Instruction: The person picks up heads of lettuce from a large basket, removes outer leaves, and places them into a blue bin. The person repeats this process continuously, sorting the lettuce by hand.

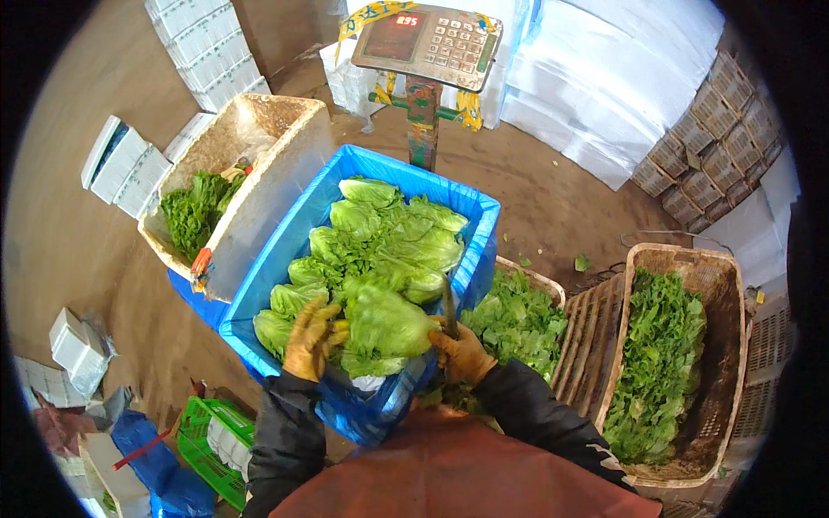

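A box lined with blue plastic (265,249) stands before me, filled with rows of green lettuce heads (424,246). Over its near end is a slightly blurred lettuce head (385,317). My right hand (460,353), in a yellow-orange glove, grips a knife (449,301) that points upward, and its fingers touch the right side of that head. My left hand (313,340), gloved alike, is at the head's left with fingers spread and partly curled; whether it bears on the head I cannot tell. Behind the box rises a weighing scale's display (427,45) on a post.
To the left, a worn foam box (285,162) holds loose leaves. Plastic crates (728,362) of leafy greens stand at the right. A green basket (217,447) sits at lower left. White foam boxes (207,52) and stacked crates (719,149) line the back.
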Available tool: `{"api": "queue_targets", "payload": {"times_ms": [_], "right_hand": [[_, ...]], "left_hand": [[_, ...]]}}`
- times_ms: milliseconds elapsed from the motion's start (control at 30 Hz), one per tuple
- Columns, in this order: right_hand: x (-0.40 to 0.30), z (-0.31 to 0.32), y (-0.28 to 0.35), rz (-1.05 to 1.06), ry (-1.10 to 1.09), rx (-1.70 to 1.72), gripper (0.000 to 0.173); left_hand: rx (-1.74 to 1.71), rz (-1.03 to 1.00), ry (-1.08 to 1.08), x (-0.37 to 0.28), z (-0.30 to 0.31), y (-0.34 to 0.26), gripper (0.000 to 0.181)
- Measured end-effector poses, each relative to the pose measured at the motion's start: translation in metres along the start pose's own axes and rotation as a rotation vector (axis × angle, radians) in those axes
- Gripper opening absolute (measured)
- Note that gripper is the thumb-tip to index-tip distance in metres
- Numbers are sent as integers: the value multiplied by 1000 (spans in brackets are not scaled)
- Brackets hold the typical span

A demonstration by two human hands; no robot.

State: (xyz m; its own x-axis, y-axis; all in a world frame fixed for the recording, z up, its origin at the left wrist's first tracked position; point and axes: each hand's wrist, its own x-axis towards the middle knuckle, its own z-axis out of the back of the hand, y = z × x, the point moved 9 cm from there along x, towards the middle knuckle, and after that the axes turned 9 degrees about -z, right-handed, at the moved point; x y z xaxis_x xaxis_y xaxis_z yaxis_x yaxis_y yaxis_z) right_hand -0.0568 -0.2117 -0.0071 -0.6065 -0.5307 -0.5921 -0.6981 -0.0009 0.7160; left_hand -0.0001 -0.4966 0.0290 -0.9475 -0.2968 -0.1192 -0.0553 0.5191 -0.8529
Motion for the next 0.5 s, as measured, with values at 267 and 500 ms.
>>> {"api": "queue_targets", "payload": {"times_ms": [267, 500], "right_hand": [[-14, 31, 42, -43, -196, 144, 61], [11, 7, 93, 181, -188, -266, 47]], "left_hand": [[1176, -237, 292, -13, -30, -30, 71], [1142, -637, 233, 1, -97, -63, 98]]}}
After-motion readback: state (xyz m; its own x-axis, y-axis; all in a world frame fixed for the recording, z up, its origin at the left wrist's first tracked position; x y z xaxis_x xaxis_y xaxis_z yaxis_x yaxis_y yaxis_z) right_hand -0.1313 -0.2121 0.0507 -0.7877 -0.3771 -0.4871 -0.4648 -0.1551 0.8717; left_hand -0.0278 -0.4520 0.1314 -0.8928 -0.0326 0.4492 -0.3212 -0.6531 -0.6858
